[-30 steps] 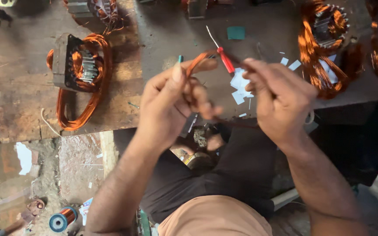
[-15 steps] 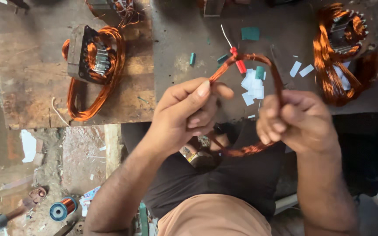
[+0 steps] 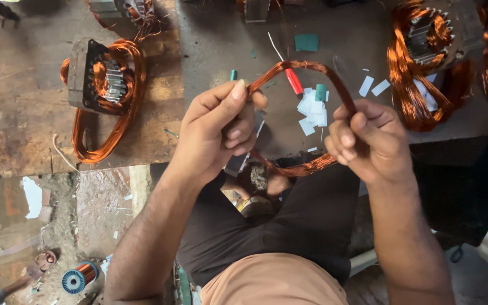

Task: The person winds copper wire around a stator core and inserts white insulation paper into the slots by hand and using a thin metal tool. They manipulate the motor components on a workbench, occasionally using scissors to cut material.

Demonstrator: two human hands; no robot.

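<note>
At the centre of the frame a copper wire coil [image 3: 312, 70] forms a rough oval loop of many thin, glossy orange-brown strands bundled together. The left hand [image 3: 218, 133] pinches its upper left stretch, thumb on top and fingers [image 3: 237, 135] curled closed around the bundle. The right hand [image 3: 371, 141] grips the loop's right side, its fingers [image 3: 348, 138] folded tightly over the wire. The lower arc of the loop sags below both hands, above the person's dark-clad lap.

Behind the loop lies a red-handled screwdriver [image 3: 293, 79] on the worn, dark desk [image 3: 216, 45], next to a scatter of small white paper slips [image 3: 312, 113] and a teal square [image 3: 306, 42]. At the upper left of the frame a grey laminated metal stator [image 3: 94, 76] sits with loose copper windings trailing from it; another stator with copper windings [image 3: 425, 39] rests at the upper right. A small spool [image 3: 77, 278] lies on the floor at the lower left.
</note>
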